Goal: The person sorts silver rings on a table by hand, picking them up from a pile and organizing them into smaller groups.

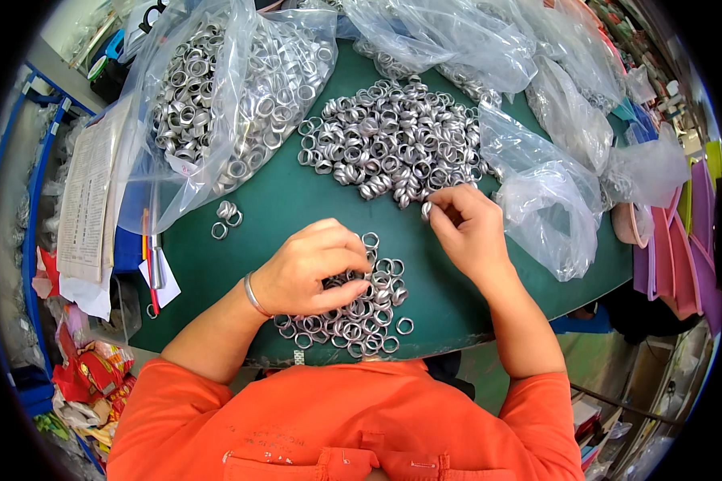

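Silvery metal rings lie in a large heap (393,136) on the green tabletop (257,232). At the near edge of that heap, my right hand (472,228) pinches one metal ring (426,212) between thumb and fingertips. My left hand (317,268), with a bracelet on its wrist, curls over a smaller, looser pile of rings (369,313) near the table's front edge. Rings show in the gap between its thumb and index finger, but what its fingertips grip is hidden. Several stray rings (226,216) sit to the left.
A clear plastic bag of rings (233,96) stands at the back left. More clear bags (449,36) line the back, and a crumpled bag (549,208) lies at right. Printed sheets (92,192), pens (154,256) and blue racks (28,240) are left; coloured folders (682,240) hang right.
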